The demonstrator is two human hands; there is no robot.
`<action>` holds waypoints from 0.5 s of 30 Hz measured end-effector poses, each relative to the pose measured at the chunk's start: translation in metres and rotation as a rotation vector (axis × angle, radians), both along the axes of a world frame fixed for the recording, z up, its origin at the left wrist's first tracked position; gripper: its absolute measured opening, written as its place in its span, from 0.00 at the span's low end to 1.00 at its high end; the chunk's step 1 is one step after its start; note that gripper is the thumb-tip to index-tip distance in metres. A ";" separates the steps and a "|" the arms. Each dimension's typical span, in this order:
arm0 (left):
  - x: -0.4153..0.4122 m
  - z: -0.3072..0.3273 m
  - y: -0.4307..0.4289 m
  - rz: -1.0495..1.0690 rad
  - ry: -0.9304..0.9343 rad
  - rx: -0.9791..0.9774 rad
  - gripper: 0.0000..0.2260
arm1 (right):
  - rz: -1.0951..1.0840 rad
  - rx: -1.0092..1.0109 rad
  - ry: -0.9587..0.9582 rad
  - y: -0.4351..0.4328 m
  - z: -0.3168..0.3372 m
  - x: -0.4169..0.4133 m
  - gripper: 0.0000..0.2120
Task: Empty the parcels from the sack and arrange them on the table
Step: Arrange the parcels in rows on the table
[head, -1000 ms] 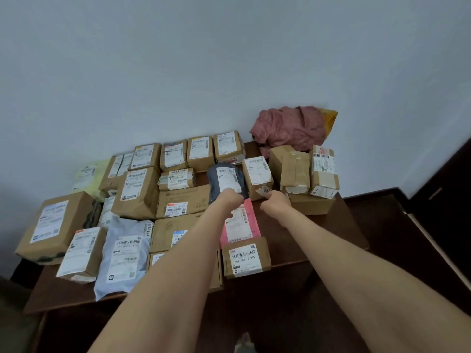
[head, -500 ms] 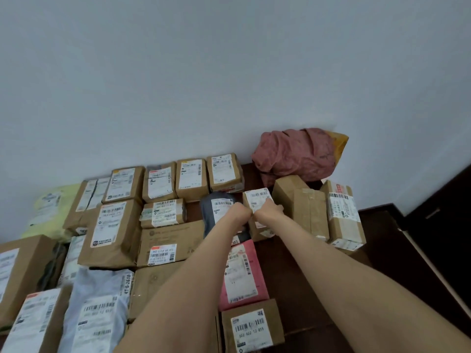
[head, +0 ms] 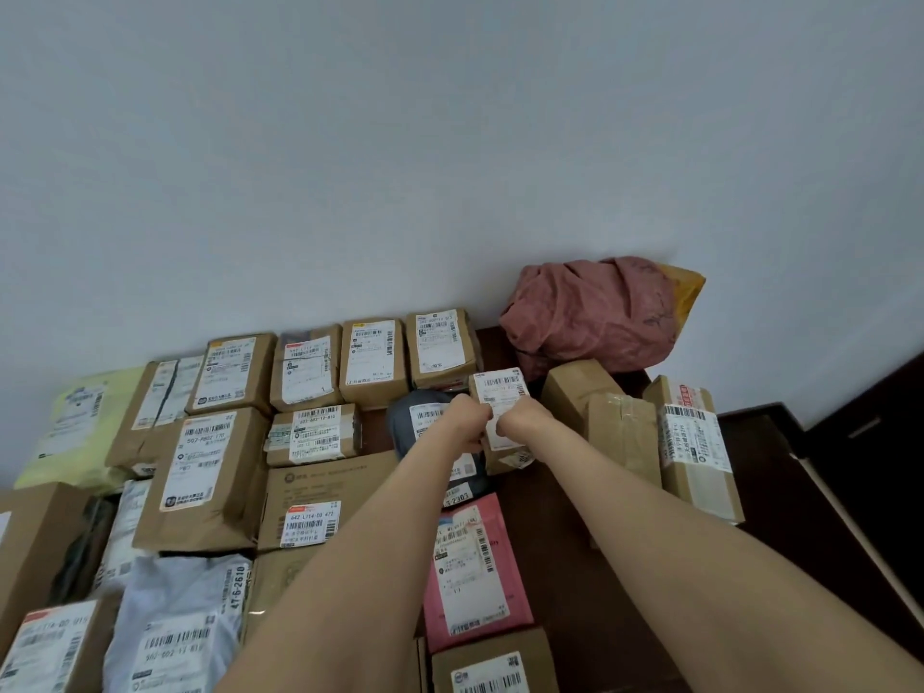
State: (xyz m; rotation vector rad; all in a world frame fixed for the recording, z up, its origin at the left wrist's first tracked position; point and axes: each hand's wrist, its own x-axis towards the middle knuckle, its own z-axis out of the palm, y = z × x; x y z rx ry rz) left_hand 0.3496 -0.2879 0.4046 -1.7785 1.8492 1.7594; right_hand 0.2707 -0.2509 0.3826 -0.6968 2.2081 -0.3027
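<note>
Many labelled parcels lie in rows on a dark brown table [head: 550, 552]. The crumpled pink sack [head: 590, 312] sits at the table's back edge against the wall. Both my arms reach forward to a small brown box [head: 500, 390] with a white label, in the middle of the table behind the pink mailer [head: 470, 567]. My left hand [head: 465, 425] grips the box's left side and my right hand [head: 525, 422] grips its right side, both with curled fingers. A dark grey mailer [head: 415, 417] lies just left of the box, partly hidden under my left hand.
Brown boxes [head: 620, 432] and a taped, labelled box [head: 695, 442] stand right of my hands near the table's right edge. A back row of boxes [head: 372, 355] lines the wall. A yellow-green mailer [head: 75, 417] and a grey mailer [head: 175, 617] lie at the left.
My left hand has moved from the dark grey mailer onto the small brown box, and my right hand has closed on its other side. The view has moved nearer to the table.
</note>
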 end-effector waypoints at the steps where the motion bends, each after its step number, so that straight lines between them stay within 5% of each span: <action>1: -0.001 0.003 0.000 -0.003 -0.019 -0.020 0.09 | 0.017 -0.011 -0.008 0.001 0.001 -0.001 0.23; 7: -0.005 0.024 0.010 0.055 -0.020 -0.188 0.05 | 0.031 -0.247 -0.014 0.025 0.046 -0.013 0.22; 15: -0.042 0.068 0.082 0.087 0.041 -0.290 0.17 | -0.030 -0.592 0.233 0.095 0.102 -0.065 0.15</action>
